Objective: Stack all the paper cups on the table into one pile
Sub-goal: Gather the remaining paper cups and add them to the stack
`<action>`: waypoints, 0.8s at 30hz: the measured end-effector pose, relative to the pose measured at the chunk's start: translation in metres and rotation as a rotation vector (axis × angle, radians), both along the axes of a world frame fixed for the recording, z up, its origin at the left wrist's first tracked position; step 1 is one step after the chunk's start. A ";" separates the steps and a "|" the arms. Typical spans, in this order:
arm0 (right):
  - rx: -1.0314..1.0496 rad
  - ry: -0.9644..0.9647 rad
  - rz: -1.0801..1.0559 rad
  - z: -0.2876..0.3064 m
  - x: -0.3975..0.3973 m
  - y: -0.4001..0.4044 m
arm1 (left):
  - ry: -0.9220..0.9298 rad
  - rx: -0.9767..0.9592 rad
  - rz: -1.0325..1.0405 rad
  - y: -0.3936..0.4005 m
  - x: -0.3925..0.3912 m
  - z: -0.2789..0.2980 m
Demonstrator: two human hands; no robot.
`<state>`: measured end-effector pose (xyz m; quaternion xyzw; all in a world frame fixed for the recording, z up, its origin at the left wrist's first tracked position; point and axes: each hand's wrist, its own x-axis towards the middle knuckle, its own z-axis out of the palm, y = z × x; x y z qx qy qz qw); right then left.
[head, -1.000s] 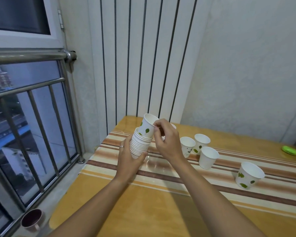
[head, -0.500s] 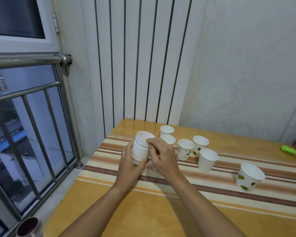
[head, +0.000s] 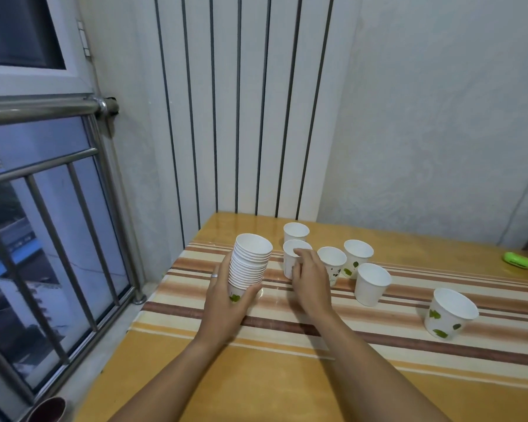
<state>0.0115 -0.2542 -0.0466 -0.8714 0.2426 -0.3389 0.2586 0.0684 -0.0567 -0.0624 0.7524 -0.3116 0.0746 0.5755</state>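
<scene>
From the head camera I look down on a wooden table (head: 256, 376) with a striped cloth (head: 378, 336) laid across it. My left hand (head: 223, 300) grips the stack (head: 250, 260) of nested paper cups near its base, fingers and thumb wrapped round the lowest cup; a ring shows on one finger. The stack leans slightly left, its open mouth facing up and toward me, and its base sits at or just above the cloth; I cannot tell which.

My right hand (head: 310, 284) is just right of the stack, fingers curled round the side of cup one (head: 290, 260), with the fingertips at its rim. That cup stands upright on the cloth.

Five more loose cups stand upright. The far cup (head: 296, 232) is just behind cup one on bare wood. Right of my right hand is the third cup (head: 333, 260), partly hidden by my knuckles, and the fourth cup (head: 358, 257) is beside it, slightly farther back. The plain cup (head: 371, 283) stands nearer, just right of those two. The leaf cup (head: 450, 313) stands well apart at the right.

A green item (head: 519, 261) lies at the far right. Left of the table is a window railing (head: 58, 166), and a dark cup (head: 48, 409) stands low at the near left.
</scene>
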 end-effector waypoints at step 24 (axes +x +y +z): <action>-0.084 -0.527 0.139 0.077 -0.014 0.042 | -0.003 0.019 -0.028 0.006 -0.008 0.006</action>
